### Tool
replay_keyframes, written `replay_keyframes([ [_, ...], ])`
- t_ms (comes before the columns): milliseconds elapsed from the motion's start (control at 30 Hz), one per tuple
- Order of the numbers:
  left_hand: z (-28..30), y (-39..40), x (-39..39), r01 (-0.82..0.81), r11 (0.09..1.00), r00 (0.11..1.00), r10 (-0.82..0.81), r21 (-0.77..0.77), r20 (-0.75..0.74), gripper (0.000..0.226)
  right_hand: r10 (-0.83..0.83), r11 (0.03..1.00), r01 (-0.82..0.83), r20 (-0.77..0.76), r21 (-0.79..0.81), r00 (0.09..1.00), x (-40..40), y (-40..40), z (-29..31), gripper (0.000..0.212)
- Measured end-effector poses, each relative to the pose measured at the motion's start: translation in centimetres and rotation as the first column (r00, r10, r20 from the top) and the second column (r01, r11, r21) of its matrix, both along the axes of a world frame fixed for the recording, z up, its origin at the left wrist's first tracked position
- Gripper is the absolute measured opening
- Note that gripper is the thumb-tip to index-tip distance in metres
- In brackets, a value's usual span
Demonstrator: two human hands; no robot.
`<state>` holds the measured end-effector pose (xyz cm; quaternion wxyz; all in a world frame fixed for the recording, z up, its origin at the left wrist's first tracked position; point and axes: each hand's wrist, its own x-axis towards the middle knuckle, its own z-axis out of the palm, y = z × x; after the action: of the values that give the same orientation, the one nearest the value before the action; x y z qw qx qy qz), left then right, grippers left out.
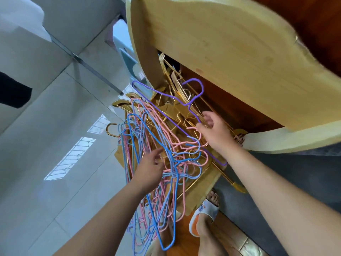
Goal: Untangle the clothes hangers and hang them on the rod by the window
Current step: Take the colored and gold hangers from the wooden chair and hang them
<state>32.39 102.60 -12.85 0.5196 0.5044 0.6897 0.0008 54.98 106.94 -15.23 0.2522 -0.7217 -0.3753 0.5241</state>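
Crowding table edge point(203, 74) (hangers point(166, 145) tangled)

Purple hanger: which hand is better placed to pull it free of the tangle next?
Right. The right hand already pinches the purple hanger just below its hook, and that hanger lies on top of the pile. The left hand is lower, open, among the blue and pink hangers.

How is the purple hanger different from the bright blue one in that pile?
The purple hanger lies on top at the far side, over the gold hangers, its hook near the wooden board; the right hand pinches it. The blue hanger runs through the pink hangers, reaching towards the feet, by the left hand. Both are thin coated wire.
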Motion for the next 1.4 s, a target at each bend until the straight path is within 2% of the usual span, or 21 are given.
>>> replay_keyframes([
  [67,-0.2,-0.2,0.0,0.064,0.997,0.997,-0.062,0.050,-0.037,0.048,-0.025,0.999,0.027,-0.064,0.031,0.998,-0.4,2.0,0.7,0.050],
  [133,-0.5,-0.1,0.5,0.227,0.967,0.968,-0.211,0.114,-0.138,0.051,-0.016,0.999,0.019,-0.104,0.037,0.994,-0.8,4.0,1.3,0.043],
  [200,-0.9,0.5,1.5,0.360,0.913,0.927,-0.325,0.195,-0.188,0.056,0.041,0.997,-0.038,-0.046,0.062,0.998,-1.2,5.4,1.4,0.028],
  [333,-2.1,2.5,5.0,0.580,0.746,0.812,-0.502,0.326,-0.297,0.068,0.162,0.979,-0.167,0.052,0.114,0.985,-1.1,5.7,1.5,0.022],
  [433,-2.9,3.0,7.1,0.672,0.692,0.735,-0.580,0.264,-0.351,0.075,0.205,0.971,-0.216,0.109,0.100,0.973,-0.1,5.1,1.7,0.021],
  [600,-3.7,2.4,7.8,0.683,0.706,0.718,-0.602,0.186,-0.351,0.083,0.283,0.949,-0.303,0.192,0.085,0.940,0.5,5.6,2.1,0.015],
  [733,-4.2,2.2,7.7,0.696,0.697,0.702,-0.612,0.172,-0.364,0.094,0.246,0.968,-0.247,0.031,0.053,0.969,-0.1,5.7,2.5,0.017],
  [833,-4.4,2.4,7.8,0.692,0.703,0.706,-0.611,0.166,-0.357,0.103,0.260,0.962,-0.259,-0.004,0.083,0.966,-0.3,5.7,3.2,0.018],
  [1133,-4.3,1.8,7.5,0.658,0.716,0.746,-0.576,0.233,-0.335,0.086,0.240,0.962,-0.230,-0.056,0.145,0.969,0.2,5.2,4.0,0.020],
  [1400,-4.5,1.9,7.5,0.631,0.746,0.771,-0.571,0.214,-0.283,0.085,0.295,0.944,-0.282,-0.054,0.170,0.954,0.4,5.3,4.0,0.019],
])
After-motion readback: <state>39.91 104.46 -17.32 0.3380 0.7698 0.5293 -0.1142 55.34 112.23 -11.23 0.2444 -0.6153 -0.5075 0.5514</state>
